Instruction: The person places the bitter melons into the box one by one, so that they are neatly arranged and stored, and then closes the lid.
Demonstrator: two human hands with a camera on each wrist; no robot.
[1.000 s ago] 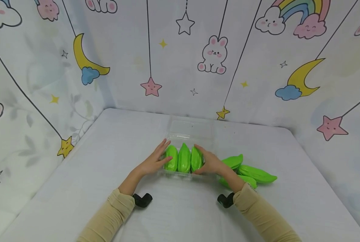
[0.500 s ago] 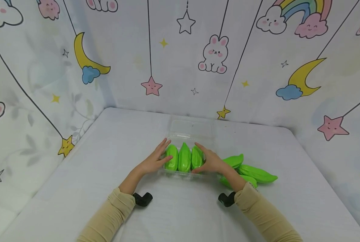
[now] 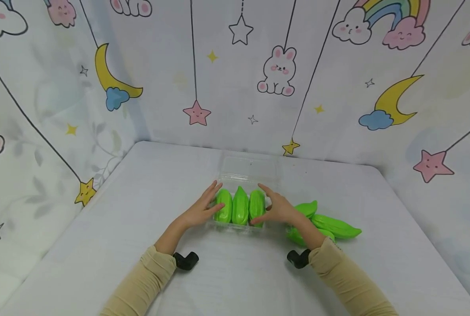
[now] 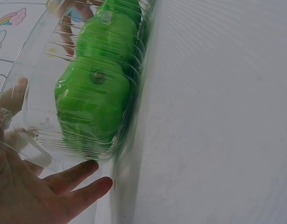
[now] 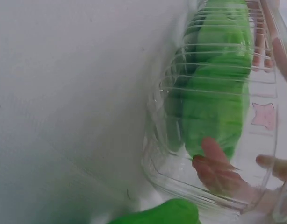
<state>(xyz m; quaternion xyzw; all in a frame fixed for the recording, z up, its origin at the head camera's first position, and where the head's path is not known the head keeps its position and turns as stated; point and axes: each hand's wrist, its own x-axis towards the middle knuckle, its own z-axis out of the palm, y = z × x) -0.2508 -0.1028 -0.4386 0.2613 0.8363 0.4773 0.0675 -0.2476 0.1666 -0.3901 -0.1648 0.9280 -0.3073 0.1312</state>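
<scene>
Three glossy green, ridged, fruit-like pieces stand side by side in a clear plastic clamshell box (image 3: 235,228): a left one (image 3: 226,214), a pointed middle one (image 3: 240,208) and a right one (image 3: 257,199). At the box's left end is my left hand (image 3: 198,211), its fingers spread along the wall and its thumb over the rim by the left piece. My right hand (image 3: 279,210) reaches into the right end, fingers parted, thumb overlapping the right piece. Through the ribbed wall, the right wrist view shows fingers (image 5: 218,172) beside a green piece (image 5: 213,112).
The box's clear lid (image 3: 248,169) lies folded back behind it. Several more green pieces (image 3: 335,226) lie on the white table to the right, partly behind my right forearm. A patterned cloth wall (image 3: 235,87) rises behind the table.
My right hand's fingers have spread and drawn slightly right, off the right green piece, which now stands more upright beside the middle one. The left hand has stayed put.
</scene>
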